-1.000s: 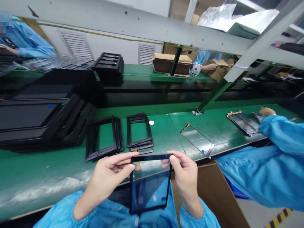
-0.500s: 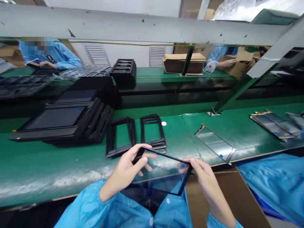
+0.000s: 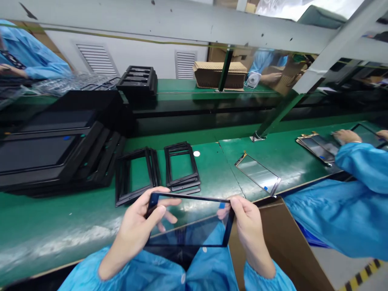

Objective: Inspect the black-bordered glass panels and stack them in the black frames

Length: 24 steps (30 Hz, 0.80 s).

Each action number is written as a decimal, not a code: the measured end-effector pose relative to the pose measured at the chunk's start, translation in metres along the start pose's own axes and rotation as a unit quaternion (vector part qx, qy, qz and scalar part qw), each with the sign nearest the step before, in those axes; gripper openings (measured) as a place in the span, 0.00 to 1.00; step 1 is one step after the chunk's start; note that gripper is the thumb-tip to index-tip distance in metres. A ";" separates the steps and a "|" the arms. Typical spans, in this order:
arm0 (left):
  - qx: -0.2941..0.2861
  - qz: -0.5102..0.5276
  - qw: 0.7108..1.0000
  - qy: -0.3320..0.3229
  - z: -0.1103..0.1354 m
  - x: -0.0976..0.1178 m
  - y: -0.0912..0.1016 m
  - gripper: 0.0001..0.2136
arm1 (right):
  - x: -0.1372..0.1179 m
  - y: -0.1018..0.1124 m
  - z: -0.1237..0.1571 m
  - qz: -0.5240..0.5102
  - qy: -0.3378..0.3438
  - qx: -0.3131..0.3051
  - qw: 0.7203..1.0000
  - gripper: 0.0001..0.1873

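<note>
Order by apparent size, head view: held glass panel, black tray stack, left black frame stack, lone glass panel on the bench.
1. black tray stack
2. held glass panel, though nearness to the camera inflates it
3. left black frame stack and lone glass panel: they look alike, so unranked

Two stacks of open black frames (image 3: 135,176) on a green workbench (image 3: 60,214), black trays (image 3: 39,157) piled beside them; a loose glass panel (image 3: 257,173) lying farther along; a stack of panels (image 3: 317,147) near a co-worker's blue sleeve (image 3: 357,161); a cardboard box (image 3: 273,238) below the bench edge.
</note>
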State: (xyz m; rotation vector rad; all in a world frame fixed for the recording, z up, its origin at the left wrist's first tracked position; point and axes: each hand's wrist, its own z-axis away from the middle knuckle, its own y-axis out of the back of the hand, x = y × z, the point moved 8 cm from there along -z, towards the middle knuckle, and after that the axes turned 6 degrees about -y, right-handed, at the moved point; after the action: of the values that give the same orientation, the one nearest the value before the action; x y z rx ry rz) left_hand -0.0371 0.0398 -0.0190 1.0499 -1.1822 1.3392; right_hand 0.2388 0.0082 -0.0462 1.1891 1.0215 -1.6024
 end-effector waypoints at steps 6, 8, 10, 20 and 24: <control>0.016 -0.009 1.000 -0.006 -0.002 -0.003 0.004 0.25 | 0.001 -0.002 -0.004 -0.025 0.002 0.005 1.000 0.24; 0.010 -0.022 1.000 -0.006 -0.005 -0.009 0.008 0.25 | 0.002 -0.004 -0.004 -0.045 -0.003 -0.002 0.999 0.23; -0.010 -0.048 0.999 -0.023 -0.009 -0.011 0.011 0.23 | 0.001 -0.004 -0.001 -0.047 -0.001 0.002 0.999 0.24; -0.260 -0.401 0.812 -0.335 -0.011 0.030 -0.058 0.13 | -0.004 -0.016 0.023 0.067 0.031 0.009 0.997 0.20; -0.266 -0.392 0.822 -0.316 -0.012 0.024 -0.061 0.14 | -0.003 -0.017 0.024 0.076 0.031 -0.001 0.997 0.19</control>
State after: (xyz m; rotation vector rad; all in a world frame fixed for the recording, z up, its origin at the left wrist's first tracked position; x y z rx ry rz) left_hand 0.0215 0.0554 0.0096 1.3717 -1.2565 -0.0245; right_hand 0.2166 -0.0087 -0.0360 1.2900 0.9471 -1.4543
